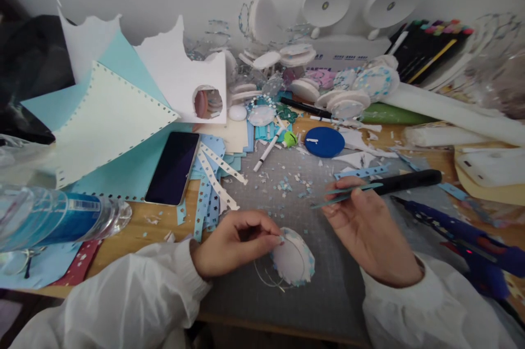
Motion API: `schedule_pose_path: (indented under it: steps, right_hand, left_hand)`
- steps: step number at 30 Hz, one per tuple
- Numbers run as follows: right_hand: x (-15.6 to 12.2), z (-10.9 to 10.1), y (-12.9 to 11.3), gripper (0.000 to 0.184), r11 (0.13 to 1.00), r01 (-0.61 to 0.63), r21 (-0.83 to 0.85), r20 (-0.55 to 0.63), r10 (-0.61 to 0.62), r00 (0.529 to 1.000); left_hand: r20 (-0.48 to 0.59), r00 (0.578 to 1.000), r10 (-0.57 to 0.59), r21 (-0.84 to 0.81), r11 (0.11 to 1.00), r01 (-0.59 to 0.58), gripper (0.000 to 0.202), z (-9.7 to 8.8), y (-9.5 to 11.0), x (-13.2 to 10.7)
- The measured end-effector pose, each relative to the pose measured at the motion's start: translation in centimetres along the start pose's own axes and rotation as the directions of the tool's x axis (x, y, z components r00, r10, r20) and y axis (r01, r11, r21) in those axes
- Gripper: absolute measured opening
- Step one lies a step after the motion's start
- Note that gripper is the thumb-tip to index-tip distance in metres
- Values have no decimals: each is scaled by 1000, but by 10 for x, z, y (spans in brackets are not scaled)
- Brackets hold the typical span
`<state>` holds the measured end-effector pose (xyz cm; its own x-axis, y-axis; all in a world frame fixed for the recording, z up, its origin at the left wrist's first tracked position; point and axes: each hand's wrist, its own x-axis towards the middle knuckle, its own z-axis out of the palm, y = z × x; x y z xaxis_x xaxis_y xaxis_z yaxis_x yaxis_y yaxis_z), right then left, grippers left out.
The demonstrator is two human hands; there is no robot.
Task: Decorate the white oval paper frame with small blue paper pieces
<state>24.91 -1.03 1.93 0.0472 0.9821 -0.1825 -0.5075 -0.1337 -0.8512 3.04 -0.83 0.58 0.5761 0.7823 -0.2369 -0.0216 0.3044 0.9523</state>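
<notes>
My left hand (233,239) is closed in a pinch on the edge of a small white foam disc (292,257) trimmed with pale blue bits, resting on the grey cutting mat (328,294). Thin wire loops trail under the disc. My right hand (363,228) is closed on thin teal tweezers (344,195), whose tips point left above the mat. Both arms wear white sleeves. A black-handled tool (410,180) lies just beyond the right hand's fingers.
A phone (173,167) lies left of the mat beside punched blue paper strips (209,185). A plastic bottle (53,217) lies far left. A blue glue gun (459,234) sits at right. A blue disc (325,142), pen (268,149), foam rounds and markers crowd the back.
</notes>
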Motion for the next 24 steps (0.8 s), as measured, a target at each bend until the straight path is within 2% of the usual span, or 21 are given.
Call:
schedule_pose_path:
  steps: [4, 9, 14, 19, 24]
  right_hand:
    - [-1, 0, 0, 15, 999, 20, -40, 5, -20, 1000]
    - [-2, 1, 1, 13, 985, 100, -141, 130, -81, 988]
    - [-8, 0, -1, 5, 898, 283, -337, 293, -186, 938]
    - [-16, 5, -5, 12, 842, 362, -400, 398, -196, 896]
    - [-20, 5, -2, 19, 798, 431, -422, 444, -233, 865]
  left_hand:
    - [-18, 1000, -7, -1, 1000, 7, 21, -2, 1, 0]
    - [-44, 999, -18, 0, 1000, 18, 25, -2, 0, 0]
    - [-53, 999, -10, 5, 1000, 10, 27, 0, 0, 1]
    - [-51, 999, -9, 12, 1000, 9, 28, -1, 1, 1]
    - [-48, 999, -11, 33, 999, 13, 28, -1, 3, 0]
